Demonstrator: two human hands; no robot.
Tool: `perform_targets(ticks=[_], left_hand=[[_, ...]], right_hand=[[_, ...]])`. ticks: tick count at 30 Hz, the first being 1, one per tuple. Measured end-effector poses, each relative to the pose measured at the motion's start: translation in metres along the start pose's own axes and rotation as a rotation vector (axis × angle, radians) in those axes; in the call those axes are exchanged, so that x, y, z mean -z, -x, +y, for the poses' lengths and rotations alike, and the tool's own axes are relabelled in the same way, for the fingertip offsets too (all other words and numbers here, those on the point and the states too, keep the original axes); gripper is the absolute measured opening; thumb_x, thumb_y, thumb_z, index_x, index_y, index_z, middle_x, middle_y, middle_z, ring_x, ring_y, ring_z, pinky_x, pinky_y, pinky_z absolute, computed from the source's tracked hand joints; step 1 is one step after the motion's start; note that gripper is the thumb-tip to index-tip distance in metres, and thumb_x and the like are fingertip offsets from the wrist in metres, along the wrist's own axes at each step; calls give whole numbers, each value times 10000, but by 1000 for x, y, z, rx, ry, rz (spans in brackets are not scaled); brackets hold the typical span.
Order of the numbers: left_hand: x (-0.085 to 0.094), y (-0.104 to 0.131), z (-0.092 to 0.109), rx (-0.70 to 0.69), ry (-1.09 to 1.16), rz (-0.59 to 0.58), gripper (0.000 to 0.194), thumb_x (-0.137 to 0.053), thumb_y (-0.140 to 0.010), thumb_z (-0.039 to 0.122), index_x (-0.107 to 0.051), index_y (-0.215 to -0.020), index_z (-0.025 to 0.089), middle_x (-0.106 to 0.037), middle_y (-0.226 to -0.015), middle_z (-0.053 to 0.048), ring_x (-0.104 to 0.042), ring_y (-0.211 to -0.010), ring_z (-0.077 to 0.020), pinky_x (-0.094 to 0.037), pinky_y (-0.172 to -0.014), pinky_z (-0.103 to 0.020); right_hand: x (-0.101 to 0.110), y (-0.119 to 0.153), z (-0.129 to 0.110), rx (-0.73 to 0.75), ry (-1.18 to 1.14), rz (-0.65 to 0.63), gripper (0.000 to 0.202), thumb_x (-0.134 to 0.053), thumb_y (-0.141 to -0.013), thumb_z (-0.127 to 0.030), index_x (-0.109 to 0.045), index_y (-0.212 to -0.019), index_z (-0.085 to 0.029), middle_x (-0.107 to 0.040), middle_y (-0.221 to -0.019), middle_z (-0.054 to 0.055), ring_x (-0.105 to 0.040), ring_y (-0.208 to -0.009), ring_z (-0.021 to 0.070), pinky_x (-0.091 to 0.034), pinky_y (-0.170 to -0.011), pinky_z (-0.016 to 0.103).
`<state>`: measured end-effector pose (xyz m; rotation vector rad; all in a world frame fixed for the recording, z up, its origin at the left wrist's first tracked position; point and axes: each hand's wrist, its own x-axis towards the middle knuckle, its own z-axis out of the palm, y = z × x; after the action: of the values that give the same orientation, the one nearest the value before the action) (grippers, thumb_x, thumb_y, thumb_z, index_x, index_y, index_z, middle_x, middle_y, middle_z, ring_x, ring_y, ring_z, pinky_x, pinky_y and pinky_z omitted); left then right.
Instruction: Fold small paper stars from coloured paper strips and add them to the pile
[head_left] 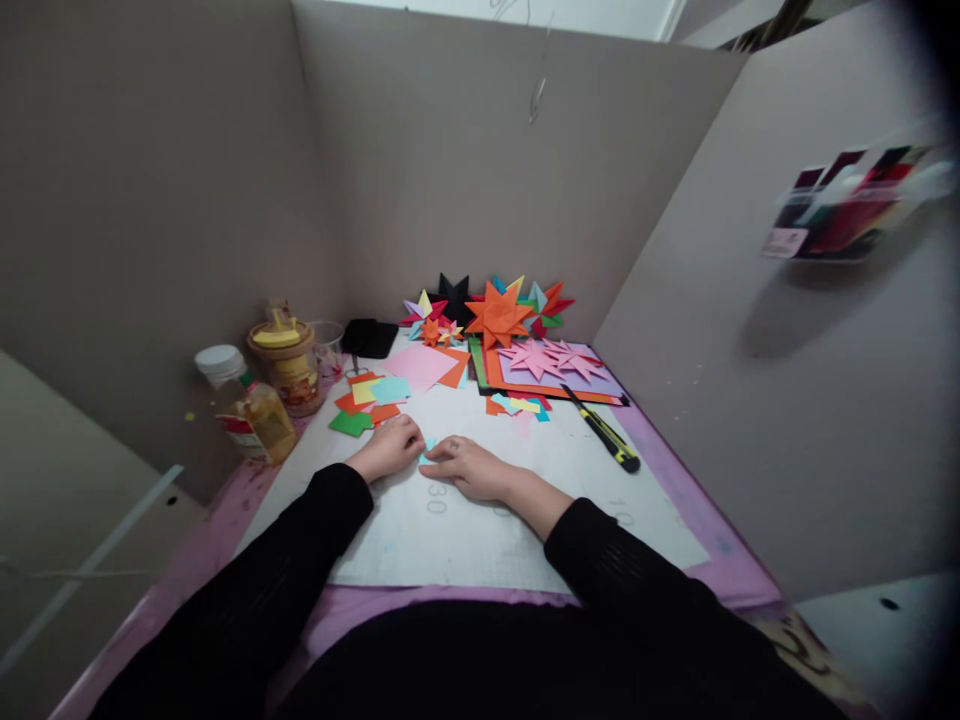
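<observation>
A small light blue piece of paper (428,446) lies between my hands on the white board (465,550). My left hand (388,448) is closed with curled fingers, its fingertips on the paper's left side. From the right, my right hand (474,468) grips the same paper's edge between thumb and fingers. Most of the paper is hidden by the fingers. Close behind my left hand lie a green paper piece (350,423) and a loose pile of orange, yellow and light blue squares (390,390).
A yellow-black utility knife (604,432) lies at right. Folded paper stars (499,314) and pink stars (534,360) on coloured sheets stand at the back. A glue bottle (259,420), a jar (289,370) and a clear cup (328,345) line the left edge. Grey partitions (480,150) enclose the table.
</observation>
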<state>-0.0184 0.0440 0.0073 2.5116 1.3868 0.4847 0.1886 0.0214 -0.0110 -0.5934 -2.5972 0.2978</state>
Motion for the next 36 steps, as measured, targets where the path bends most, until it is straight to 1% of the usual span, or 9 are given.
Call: perform_targets(ticks=[7,14,17,22,25,29,32,36], left_hand=[[1,-1,3,37,-3,-2,164,-492,-778,258,-621,-742,163,-591,-840,-66,-538,-818,-181,-405,-724,-278],[0,-1,1,56,26,-3,124,-531,-746,274,-597,-729,170,-579,-823,-56,-535,-811,-183,-402,-728,-284],[-1,0,0,83,57,28,93,-527,-745,246,-568,-792,177,-554,-846,-47,-530,-804,-176,-408,-736,-285],[-2,2,-1,107,71,72,107,-490,-789,239,-531,-879,197,-510,-889,-41,-525,-779,-168,-415,-744,-294],[-2,2,-1,129,54,98,105,-466,-807,237,-524,-887,202,-497,-873,-36,-522,-760,-168,-409,-729,-292],[-3,1,-3,127,58,107,110,-470,-784,192,-509,-886,203,-507,-855,-32,-518,-748,-165,-396,-694,-277],[-4,-1,-6,133,68,125,153,-461,-764,151,-500,-902,202,-518,-805,-21,-512,-725,-162,-384,-664,-267],[-6,-1,-8,151,83,136,166,-468,-762,159,-503,-920,197,-532,-764,-10,-506,-696,-158,-375,-643,-261]], right_hand=[[2,-1,-3,-6,10,1,264,-465,-889,-210,-655,-1067,-258,-598,-1135,77,-509,-1040,180,-406,-896,353],[7,-1,-11,14,74,-77,288,-448,-898,-202,-593,-1144,-248,-618,-1155,48,-433,-1132,198,-343,-950,388],[11,-2,-16,28,113,-96,271,-463,-888,-198,-588,-1125,-240,-611,-1168,48,-417,-1156,209,-320,-965,409],[15,-4,-24,41,96,-123,231,-508,-841,-145,-595,-1036,-232,-629,-1118,45,-472,-1070,205,-286,-988,435],[14,-5,-24,44,87,-109,213,-520,-829,-152,-594,-1015,-221,-651,-994,61,-487,-1009,204,-310,-965,419],[11,-4,-22,15,80,-74,217,-536,-815,-174,-602,-1020,-197,-622,-865,76,-495,-940,211,-364,-902,383],[9,-3,-21,-10,41,-47,255,-544,-793,-145,-600,-1039,-189,-604,-878,81,-502,-907,204,-386,-877,368],[8,0,-21,-20,-61,5,292,-519,-764,-70,-584,-1030,-172,-605,-930,86,-511,-894,192,-404,-865,360]])
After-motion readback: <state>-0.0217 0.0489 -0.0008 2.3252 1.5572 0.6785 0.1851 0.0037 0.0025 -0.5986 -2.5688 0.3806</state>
